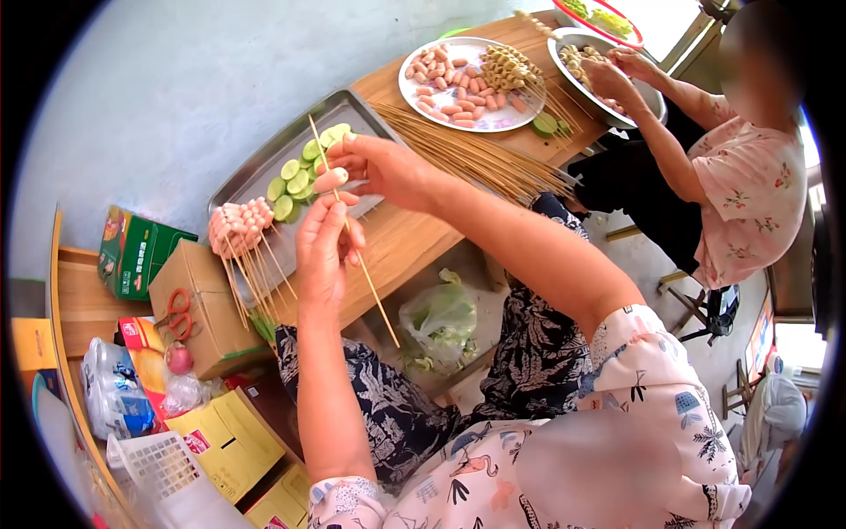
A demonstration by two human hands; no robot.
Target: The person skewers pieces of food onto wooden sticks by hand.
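Sausage (330, 181) across skewer (376, 292), perhaps pierced, between left hand (324, 242) and right hand (381, 167).

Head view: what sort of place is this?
Probably a small food-prep room, perhaps for a snack shop or home kitchen, where skewers are made: loose wooden sticks lie on a table beside a plate of small sausages, and loaded pink skewers are bunched nearby.
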